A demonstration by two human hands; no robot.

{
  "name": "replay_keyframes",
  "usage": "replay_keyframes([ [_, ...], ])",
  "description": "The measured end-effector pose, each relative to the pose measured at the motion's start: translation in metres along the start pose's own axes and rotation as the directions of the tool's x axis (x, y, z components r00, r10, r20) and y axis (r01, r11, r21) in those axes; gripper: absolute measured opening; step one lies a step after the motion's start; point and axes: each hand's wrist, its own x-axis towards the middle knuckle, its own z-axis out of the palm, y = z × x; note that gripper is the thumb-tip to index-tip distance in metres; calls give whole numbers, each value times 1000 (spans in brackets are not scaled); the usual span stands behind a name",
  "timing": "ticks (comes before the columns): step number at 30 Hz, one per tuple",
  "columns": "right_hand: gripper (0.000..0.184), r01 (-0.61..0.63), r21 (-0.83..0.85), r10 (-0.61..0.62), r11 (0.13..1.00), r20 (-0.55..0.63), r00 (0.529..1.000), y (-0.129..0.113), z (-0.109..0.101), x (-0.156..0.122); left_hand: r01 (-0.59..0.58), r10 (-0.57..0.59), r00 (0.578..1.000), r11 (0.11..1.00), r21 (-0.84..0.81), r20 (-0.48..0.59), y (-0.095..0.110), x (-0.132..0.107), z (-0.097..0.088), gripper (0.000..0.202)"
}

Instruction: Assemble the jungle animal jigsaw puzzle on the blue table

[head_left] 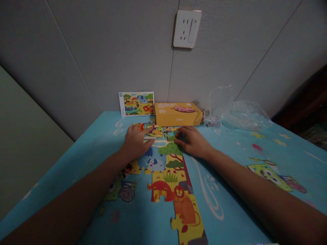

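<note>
Loose puzzle pieces lie bunched at the top of a partly joined jigsaw puzzle showing elephants, a tree and lions. My left hand rests beside and partly over this bunch, its thumb and fingers spread apart. On the other side, my right hand has its fingers curved, with a gap between thumb and fingertips, at the right edge of the pieces by the green treetop. I see nothing held in either hand. My left hand and forearm hide part of the puzzle's left side.
A yellow puzzle box stands against the wall behind the pieces. Left of it leans a picture card. Crumpled clear plastic bags lie at the right back. A blue cartoon-printed cloth covers the table; a socket is above.
</note>
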Motion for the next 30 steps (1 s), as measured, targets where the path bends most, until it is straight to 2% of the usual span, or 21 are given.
replay_keyframes([
  [3,18,-14,-17,14,1000,-26,1000,-1,0,1,-30,29,999,999,-34,-37,3,1,-3,50],
  [7,29,18,13,-16,1000,-103,995,-1,1,0,-165,161,986,981,-107,-44,9,2,-10,57],
  [12,13,198,140,-168,970,-199,965,-7,-1,-4,-319,321,947,928,-194,-22,12,1,-12,63],
  [18,13,344,185,-280,921,-301,911,-21,-8,-8,-363,364,930,891,-273,-51,12,1,-11,58],
  [23,10,365,243,-321,899,-204,925,-22,-7,-8,-393,381,919,862,-320,-103,13,3,-12,24],
  [28,13,345,252,-316,904,-150,937,-20,-6,-8,-354,362,931,860,-366,-50,18,3,-16,42],
  [30,18,344,237,-321,909,-131,938,-19,-6,-9,-376,388,921,857,-351,-38,18,3,-16,40],
])
